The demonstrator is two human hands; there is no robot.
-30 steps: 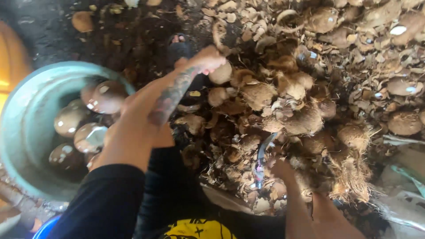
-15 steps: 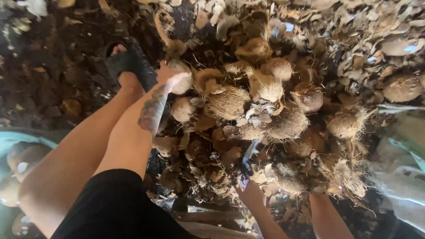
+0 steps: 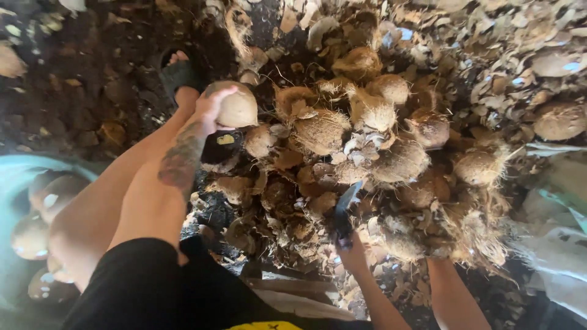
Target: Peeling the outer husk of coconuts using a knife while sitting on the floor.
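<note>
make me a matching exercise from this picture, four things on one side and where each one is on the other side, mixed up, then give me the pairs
Things:
1. round pale-brown husked coconut
2. dark-bladed knife
3. black sandal
4. teal round tub

Places:
A. far left edge, holding peeled coconuts
B. on a foot, upper left
C. in the left hand
D. in the right hand, over the heap of hairy brown coconuts

Pairs: 1-C, 2-D, 3-B, 4-A

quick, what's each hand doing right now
Left hand: closed around a rounded brown coconut at the edge of the pile.
Right hand: shut on a dark-bladed knife, blade pointing up into the husks.
</note>
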